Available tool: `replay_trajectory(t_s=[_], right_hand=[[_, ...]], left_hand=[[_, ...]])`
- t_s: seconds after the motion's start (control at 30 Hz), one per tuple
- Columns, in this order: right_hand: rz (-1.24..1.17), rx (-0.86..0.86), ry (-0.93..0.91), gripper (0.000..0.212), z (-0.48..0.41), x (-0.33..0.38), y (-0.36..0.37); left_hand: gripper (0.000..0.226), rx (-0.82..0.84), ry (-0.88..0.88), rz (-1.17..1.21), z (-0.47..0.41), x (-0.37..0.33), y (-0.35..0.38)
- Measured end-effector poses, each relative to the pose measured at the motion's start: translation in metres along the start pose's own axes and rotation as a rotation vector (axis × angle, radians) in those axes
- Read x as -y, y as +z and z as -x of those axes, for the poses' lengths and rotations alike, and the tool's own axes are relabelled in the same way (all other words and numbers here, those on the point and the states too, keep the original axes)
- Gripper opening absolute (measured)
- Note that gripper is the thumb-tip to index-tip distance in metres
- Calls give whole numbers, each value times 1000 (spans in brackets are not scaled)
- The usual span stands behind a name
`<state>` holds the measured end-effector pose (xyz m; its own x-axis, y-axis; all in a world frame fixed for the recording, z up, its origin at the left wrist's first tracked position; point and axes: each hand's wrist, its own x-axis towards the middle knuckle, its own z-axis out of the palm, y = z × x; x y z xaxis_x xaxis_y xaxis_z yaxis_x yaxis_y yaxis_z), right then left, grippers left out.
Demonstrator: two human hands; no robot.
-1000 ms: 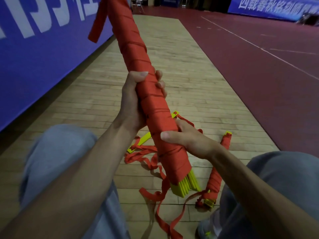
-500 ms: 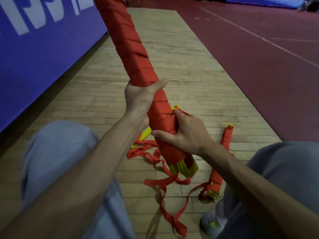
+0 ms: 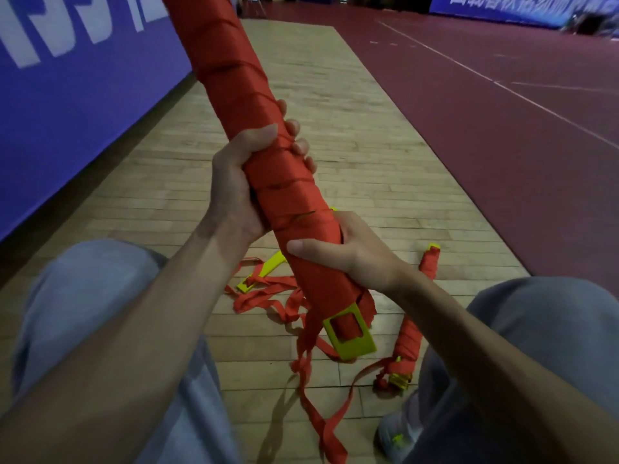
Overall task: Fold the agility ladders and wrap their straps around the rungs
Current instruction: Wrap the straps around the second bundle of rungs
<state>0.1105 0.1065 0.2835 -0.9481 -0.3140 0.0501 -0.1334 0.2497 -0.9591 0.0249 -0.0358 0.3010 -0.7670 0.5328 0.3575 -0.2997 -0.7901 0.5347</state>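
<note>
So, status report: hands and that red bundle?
Left hand, right hand: both gripping wrapped bundle. Strap tail hanging loose below. Nothing in the way.

**Surface and material findings**

Your wrapped bundle (image 3: 234, 85) is covered in red cloth strap. The finish is matt, with slight creases where the turns overlap. The rung end (image 3: 350, 333) showing at its lower end is yellow plastic, smooth, with a faint sheen. The loose strap (image 3: 264, 293) lying below is the same matt red cloth webbing, crumpled and twisted. The floor (image 3: 368, 145) under you is wood strip boarding, worn and only lightly glossy. Beside it, the court surface (image 3: 502, 145) looks smooth and dull maroon. The banner (image 3: 67, 112) is blue, smooth and matt. Your trousers (image 3: 83, 313) are soft grey cloth.
</note>
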Motion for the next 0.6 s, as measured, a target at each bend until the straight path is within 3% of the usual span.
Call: replay_trajectory(t_s=[0.07,0.17,0.23,0.3,0.43,0.53,0.6], right_hand=[[127,-111,-36,15,-1,-1,-2],[373,-328,-69,31,-7,-7,-1],[472,-434,-53,36,-12,-13,6],[557,-478,-29,35,-15,-18,15],[653,-425,-66,44,-21,-27,26],[536,-269,-76,46,-18,-23,19],[384,-171,-73,48,-15,-16,13]], left_hand=[[43,-136,-20,-99,0,-1,4],[28,-469,-12,-474,0,4,14],[30,-556,68,-685,1,13,17],[30,-611,77,-727,2,19,18],[34,-774,86,-740,1,16,11],[44,-832,91,-694,0,9,8],[39,-776,26,-605,2,0,9]])
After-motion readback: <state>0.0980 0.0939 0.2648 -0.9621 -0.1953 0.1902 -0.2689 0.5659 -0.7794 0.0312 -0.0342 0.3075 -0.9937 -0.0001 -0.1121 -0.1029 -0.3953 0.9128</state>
